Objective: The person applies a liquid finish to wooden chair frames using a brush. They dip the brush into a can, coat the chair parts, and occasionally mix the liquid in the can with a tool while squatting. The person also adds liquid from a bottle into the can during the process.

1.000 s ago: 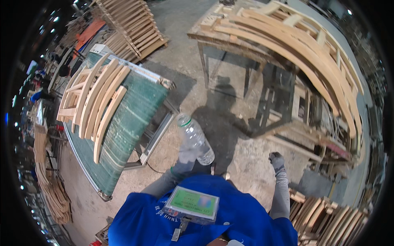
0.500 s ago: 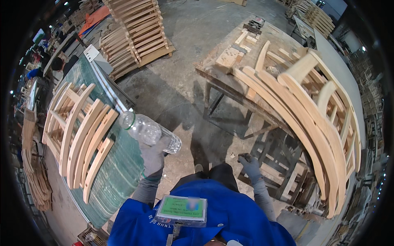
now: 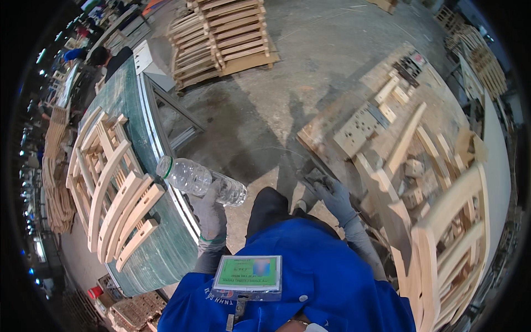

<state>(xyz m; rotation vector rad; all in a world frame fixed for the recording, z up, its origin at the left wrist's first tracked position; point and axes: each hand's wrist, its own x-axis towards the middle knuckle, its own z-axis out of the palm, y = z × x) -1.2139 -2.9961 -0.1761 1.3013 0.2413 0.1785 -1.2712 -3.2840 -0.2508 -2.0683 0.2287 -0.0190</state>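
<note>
A clear plastic water bottle with a green ring at its neck lies tilted in my left hand, whose grey-gloved fingers are wrapped around its lower half. The neck points left, over the edge of the green table. My right hand, also in a grey glove, hangs low beside the near corner of the wooden workbench. Its fingers are curled in; a dark patch shows at their tips, and I cannot make out whether it is something held.
Curved wooden chair frames lie on the green table at left. More pale wooden frames lean over the workbench at right, beside a drilled block. A slatted wood stack stands ahead on the concrete floor. A person is at far left.
My view has turned right and the workbench is closer. The bottle stays in my left hand, now held a little flatter. My right hand has moved forward toward the bench corner.
</note>
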